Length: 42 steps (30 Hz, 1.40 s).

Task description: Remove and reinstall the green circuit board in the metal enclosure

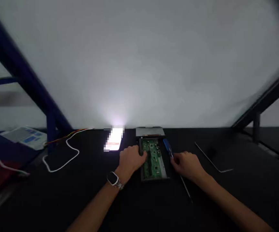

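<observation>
A green circuit board [156,161] lies in a dark open frame [142,175] on the black table. My left hand [131,159], with a watch on its wrist, grips the frame's left side, the thumb over its edge. To the right of the frame, my right hand [185,164] has its fingers closed round the shaft of a long screwdriver [168,146]. The blue handle points away from me and the thin metal tip toward me. Behind the board stands a flat grey panel [149,131], close against the frame's far edge.
A brightly lit phone [114,139] is left of the frame. A bent metal rod [209,160] lies to the right. A white cable [64,166] and printed paper [27,137] are at the left. Dark metal beams [25,64] flank the pale wall [149,64].
</observation>
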Each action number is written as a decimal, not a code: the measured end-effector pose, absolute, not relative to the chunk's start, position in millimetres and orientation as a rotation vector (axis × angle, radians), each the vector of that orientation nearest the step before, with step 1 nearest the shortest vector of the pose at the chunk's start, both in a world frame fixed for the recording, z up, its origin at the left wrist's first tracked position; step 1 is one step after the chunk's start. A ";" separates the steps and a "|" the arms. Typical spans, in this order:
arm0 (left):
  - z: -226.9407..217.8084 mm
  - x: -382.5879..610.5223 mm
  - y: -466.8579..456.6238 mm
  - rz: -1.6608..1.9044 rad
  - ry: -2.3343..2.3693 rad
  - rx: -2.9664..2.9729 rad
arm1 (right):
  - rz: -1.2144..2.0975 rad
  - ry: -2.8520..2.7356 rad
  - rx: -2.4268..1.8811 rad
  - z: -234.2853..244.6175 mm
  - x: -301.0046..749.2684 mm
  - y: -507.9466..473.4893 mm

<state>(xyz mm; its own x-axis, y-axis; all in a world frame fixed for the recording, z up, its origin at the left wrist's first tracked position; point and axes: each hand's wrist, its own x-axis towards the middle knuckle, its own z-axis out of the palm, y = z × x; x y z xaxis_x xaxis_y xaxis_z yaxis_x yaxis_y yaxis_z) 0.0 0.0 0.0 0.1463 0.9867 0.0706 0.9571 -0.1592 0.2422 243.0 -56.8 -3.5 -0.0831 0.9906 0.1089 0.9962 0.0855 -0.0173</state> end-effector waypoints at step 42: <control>-7.9 12.0 10.9 1.318 1.459 1.683 | 0.801 -1.146 -1.169 39.9 225.4 -11.7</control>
